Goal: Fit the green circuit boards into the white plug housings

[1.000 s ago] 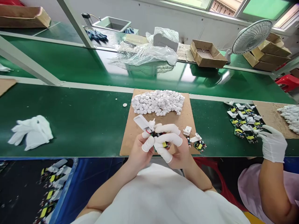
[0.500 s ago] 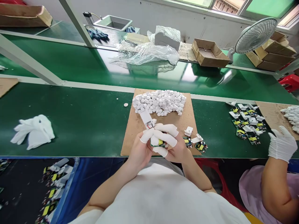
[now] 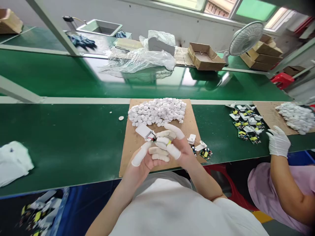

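My left hand point(image 3: 144, 159) and my right hand point(image 3: 180, 147), with white covers on the fingers, meet over the cardboard sheet. Between them they hold a small circuit board point(image 3: 169, 142), mostly hidden by the fingers; a bit of yellow shows. Short red and black wires join it to a white plastic housing piece point(image 3: 144, 131), which juts out toward the far left. My left fingers curl under the board with the thumb stretched aside, while my right fingers close on it from the right. Beyond the hands lies a heap of small white pieces point(image 3: 157, 110).
The cardboard sheet point(image 3: 128, 154) lies on the green bench. Circuit boards point(image 3: 205, 153) with white parts sit by my right forearm. More boards point(image 3: 247, 123) lie near a co-worker's gloved hand point(image 3: 279, 141). White gloves point(image 3: 14, 160) are at left, above a blue bin point(image 3: 61, 209).
The camera view has turned right. My fingers have shifted around the board, my left thumb has moved away from it, and the white housing piece now points more to the left.
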The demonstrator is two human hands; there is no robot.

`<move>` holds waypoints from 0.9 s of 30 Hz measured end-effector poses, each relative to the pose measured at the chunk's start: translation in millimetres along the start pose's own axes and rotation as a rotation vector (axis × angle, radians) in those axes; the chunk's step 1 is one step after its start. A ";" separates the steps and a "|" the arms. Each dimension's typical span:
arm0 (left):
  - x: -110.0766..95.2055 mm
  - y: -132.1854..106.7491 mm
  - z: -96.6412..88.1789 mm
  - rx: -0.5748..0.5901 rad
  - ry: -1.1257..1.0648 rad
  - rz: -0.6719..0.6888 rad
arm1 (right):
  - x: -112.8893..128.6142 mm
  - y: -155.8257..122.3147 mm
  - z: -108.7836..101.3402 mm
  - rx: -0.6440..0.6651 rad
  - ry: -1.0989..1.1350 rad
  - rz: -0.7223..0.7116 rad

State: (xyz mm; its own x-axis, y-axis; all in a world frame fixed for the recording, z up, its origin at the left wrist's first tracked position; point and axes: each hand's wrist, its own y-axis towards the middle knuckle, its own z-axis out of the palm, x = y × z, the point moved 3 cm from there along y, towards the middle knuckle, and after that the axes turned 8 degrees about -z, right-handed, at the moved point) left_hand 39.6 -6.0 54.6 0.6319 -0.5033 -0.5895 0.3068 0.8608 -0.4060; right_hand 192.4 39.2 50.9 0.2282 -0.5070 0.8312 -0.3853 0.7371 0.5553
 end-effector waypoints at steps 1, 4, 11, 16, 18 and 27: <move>0.1 -1.9 -4.7 0.022 0.044 -0.019 | -5.9 4.5 -8.6 -0.012 0.052 0.118; -3.8 -9.6 -23.6 -0.090 0.099 0.044 | -23.4 33.7 -53.2 -0.057 -0.078 0.310; -10.8 -24.1 -44.0 -0.331 0.040 0.185 | -79.2 153.8 -168.4 -0.205 -0.775 0.429; 0.3 -26.6 -43.2 -0.337 0.132 0.195 | -114.5 166.3 -191.4 0.006 -0.962 0.556; 7.2 -18.5 -41.7 -0.299 0.273 0.181 | -112.8 157.8 -193.4 0.066 -0.995 0.532; 66.7 58.1 47.6 0.441 1.890 0.248 | -69.3 113.3 -173.5 0.394 -1.048 0.329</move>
State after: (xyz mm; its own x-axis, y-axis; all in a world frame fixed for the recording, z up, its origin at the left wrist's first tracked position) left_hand 133.4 14.1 24.9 -0.6749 0.4479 -0.5865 0.6620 0.7187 -0.2129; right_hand 288.1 235.4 60.9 -0.7134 -0.5738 0.4023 -0.5815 0.8051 0.1172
